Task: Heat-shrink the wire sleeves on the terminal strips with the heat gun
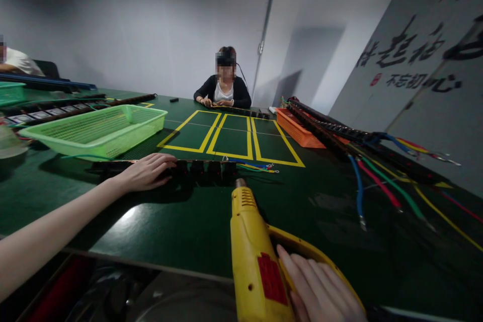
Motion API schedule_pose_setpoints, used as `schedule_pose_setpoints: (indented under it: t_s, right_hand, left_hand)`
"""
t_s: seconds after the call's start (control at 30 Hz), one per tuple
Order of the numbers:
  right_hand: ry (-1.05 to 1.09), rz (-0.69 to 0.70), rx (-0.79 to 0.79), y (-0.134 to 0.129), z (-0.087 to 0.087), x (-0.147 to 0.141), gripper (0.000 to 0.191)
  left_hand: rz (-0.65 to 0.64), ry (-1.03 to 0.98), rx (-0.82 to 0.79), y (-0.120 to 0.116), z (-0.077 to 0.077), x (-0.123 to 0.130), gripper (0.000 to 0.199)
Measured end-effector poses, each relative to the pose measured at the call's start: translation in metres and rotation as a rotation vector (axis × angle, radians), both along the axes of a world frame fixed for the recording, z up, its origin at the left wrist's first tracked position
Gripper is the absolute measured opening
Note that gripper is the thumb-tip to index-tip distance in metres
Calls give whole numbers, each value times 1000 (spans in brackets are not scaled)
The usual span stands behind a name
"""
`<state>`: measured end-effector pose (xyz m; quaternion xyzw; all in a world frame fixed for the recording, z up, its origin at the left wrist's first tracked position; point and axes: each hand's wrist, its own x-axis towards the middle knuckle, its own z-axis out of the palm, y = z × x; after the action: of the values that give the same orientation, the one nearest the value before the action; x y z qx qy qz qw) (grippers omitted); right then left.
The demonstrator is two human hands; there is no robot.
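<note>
Across green table (pixel 169 221), dark strip (pixel 199 167) sideways under left hand (pixel 147 172), grip unclear; right hand (pixel 320 287) clasps heat gun (pixel 247 241), nozzle (pixel 240 183) forward.

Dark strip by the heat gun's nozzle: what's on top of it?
The left hand lies over part of the dark strip. Black segments show right of the hand, toward the coloured wires. What the hand covers can't be seen.

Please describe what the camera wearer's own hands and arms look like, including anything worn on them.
The left hand is bare, with no glove, ring or marking visible; the left forearm shows no sleeve, watch or cable. The right hand is also ungloved, with no ring visible; its wrist and sleeve, if any, are out of frame.
</note>
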<state>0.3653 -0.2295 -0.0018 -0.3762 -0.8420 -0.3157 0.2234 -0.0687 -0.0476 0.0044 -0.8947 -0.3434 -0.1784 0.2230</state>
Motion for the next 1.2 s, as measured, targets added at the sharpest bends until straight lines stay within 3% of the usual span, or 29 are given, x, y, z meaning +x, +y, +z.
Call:
schedule_pose_setpoints:
  t_s: [0.13,0.47,0.77,0.9,1.03,1.2]
  right_hand:
    - [-27,3,0,1,1,1,37]
    - [9,43,-10,1,11,-1,36]
    - [-4,56,29,6,12,19,31]
    - [51,48,-49,6,11,21,31]
    - [288,-21,-142,4,12,19,25]
    - [568,-93,-182,4,22,15,21]
  left_hand:
    - [13,-46,-117,-5,1,-11,21]
    - [82,-93,-198,0,-4,-15,21]
    - [184,-61,-121,5,2,-32,33]
    - [232,-137,-98,5,4,-37,35]
    - [174,-179,-61,5,11,-21,33]
    - [-34,-64,-43,13,30,33,26]
